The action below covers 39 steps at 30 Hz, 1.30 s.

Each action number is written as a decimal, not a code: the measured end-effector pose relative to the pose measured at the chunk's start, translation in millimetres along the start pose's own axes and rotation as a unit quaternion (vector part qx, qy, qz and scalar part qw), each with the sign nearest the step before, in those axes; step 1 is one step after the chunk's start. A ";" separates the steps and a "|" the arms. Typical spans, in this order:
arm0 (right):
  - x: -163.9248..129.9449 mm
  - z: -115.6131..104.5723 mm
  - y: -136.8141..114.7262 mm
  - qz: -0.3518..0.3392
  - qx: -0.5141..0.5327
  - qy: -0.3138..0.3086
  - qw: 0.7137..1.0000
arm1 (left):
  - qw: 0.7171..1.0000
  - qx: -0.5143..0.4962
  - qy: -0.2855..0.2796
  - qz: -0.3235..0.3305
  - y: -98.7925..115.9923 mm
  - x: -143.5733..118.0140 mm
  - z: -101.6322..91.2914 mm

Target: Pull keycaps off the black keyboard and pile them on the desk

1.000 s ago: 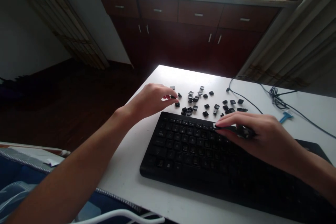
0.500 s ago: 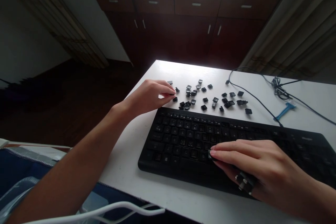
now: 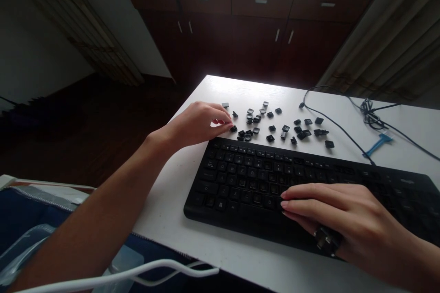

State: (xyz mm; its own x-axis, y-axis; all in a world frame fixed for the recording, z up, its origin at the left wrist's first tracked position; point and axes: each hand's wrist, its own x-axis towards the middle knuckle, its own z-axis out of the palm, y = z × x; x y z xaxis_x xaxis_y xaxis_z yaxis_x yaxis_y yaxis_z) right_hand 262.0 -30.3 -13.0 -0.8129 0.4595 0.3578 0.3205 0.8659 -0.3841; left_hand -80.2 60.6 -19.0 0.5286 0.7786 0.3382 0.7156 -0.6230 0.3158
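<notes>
- Head view, looking down: the keyboard (image 3: 309, 192) lies black across the near half of the white table (image 3: 172, 192), and it's where my work is right now.
- My right hand (image 3: 343, 219) lies flat on its lower rows, fingers stretched out together, fingertips (image 3: 284, 203) pressing down just above the space bar; whether there's a loose cap under them, I cannot tell.
- A dark ring-like thing (image 3: 326, 239) sits by my right thumb; too dim to say more.
- My left hand (image 3: 195, 123) is off the far left corner of the keyboard, fingers curled in, tips pinched toward a single keycap (image 3: 233, 128) at the left edge of the pile. Touching it or only beside it, I can't say.
- The loose keycaps (image 3: 275, 123) lie scattered on the table just beyond the keyboard's far edge, some flipped over.
- My read: one cap is being seated with the right while the left fetches another. The next move calls for a clean pinch, a check of the legend, then lining it squarely over its empty slot before pressing.
- Far right: a black cable (image 3: 330, 121) trails off, and a blue tool (image 3: 376, 144) lies beside it.
- Beyond the table, a dark wooden cabinet (image 3: 261, 23).
</notes>
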 end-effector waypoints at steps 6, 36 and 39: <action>-3.8 3.2 0.5 0.032 0.033 0.007 0.999 | 0.999 0.019 0.038 0.008 3.2 0.4 0.1; 0.6 3.0 -7.5 0.078 0.061 -0.024 0.995 | 0.942 -0.253 -0.099 0.199 98.3 -4.7 30.8; 0.1 4.3 -5.9 0.080 0.062 -0.029 0.994 | 0.938 -0.268 -0.087 0.202 97.7 -5.1 33.5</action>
State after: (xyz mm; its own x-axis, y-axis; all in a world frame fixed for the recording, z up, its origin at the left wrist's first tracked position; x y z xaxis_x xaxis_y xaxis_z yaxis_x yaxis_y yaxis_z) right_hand 258.0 -36.2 -14.4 -0.7841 0.5740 0.2359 0.3882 0.7502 -0.5352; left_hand 2.3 -1.7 -19.6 0.8066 0.4426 0.3919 0.1331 -0.7818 0.6091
